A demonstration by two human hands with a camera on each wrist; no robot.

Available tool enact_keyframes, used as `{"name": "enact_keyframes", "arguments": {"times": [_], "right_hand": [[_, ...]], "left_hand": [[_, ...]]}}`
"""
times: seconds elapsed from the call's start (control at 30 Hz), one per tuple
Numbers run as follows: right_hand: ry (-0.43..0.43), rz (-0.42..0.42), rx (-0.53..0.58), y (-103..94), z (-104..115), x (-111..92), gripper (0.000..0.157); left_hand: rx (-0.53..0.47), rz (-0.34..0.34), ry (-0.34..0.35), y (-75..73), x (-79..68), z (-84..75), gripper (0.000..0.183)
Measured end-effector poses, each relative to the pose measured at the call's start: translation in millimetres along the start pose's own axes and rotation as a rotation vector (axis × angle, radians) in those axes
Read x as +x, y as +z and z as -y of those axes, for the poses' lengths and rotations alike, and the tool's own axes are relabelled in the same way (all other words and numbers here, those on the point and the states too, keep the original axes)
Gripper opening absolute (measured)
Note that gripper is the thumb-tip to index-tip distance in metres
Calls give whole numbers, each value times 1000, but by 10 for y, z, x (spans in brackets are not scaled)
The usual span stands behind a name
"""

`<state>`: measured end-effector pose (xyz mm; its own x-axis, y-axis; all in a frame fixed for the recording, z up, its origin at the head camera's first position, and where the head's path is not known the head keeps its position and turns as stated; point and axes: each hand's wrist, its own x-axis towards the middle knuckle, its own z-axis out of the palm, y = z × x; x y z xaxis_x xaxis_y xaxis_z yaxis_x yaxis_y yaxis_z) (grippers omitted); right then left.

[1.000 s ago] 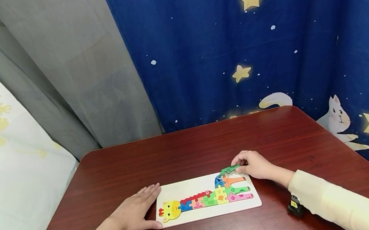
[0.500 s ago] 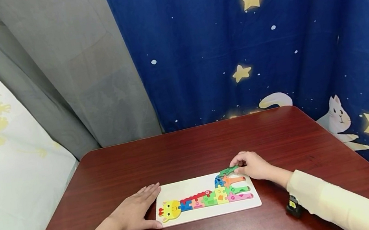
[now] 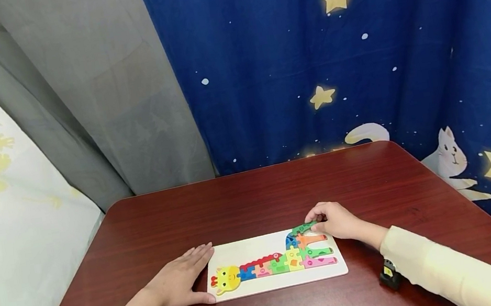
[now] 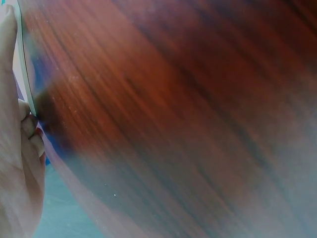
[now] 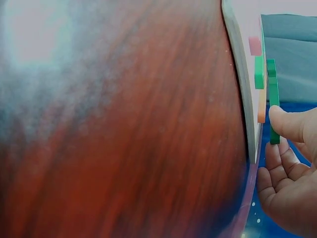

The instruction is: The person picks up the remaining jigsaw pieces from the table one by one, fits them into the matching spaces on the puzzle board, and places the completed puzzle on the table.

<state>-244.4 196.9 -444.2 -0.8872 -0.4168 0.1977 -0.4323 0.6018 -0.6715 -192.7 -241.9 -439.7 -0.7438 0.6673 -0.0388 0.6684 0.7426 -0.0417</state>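
A white puzzle board [image 3: 246, 251] lies on the table with a giraffe of colourful pieces, its yellow head [image 3: 227, 279] toward the left. My right hand [image 3: 334, 220] pinches a green puzzle piece [image 3: 302, 228] between thumb and fingers at the board's far right corner. That green piece [image 5: 274, 94] stands raised off the board in the right wrist view, and its left end overlaps the blue piece [image 3: 291, 241] in the head view. My left hand [image 3: 183, 281] rests along the board's left edge, fingers extended, thumb at the near corner.
The dark red wooden table [image 3: 244, 206] reaches back to a blue star-patterned curtain [image 3: 289, 62] and a grey curtain [image 3: 123, 97]. An orange leg piece [image 3: 312, 239], a green one [image 3: 319, 252] and a pink one [image 3: 321, 262] lie on the board's right side.
My right hand has shifted slightly left with the green puzzle piece, bringing it closer over the blue piece. My left hand and the board have stayed in place.
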Motion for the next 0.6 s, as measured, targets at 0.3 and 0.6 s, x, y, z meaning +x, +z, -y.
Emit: {"name": "enact_keyframes", "arguments": {"times": [0.3, 0.6], "right_hand": [[4, 14, -6, -15, 30, -28, 14], [9, 32, -1, -13, 27, -47, 15]], "left_hand": [[-3, -12, 5, 8, -8, -24, 110], [10, -49, 31, 23, -28, -48, 107]]}}
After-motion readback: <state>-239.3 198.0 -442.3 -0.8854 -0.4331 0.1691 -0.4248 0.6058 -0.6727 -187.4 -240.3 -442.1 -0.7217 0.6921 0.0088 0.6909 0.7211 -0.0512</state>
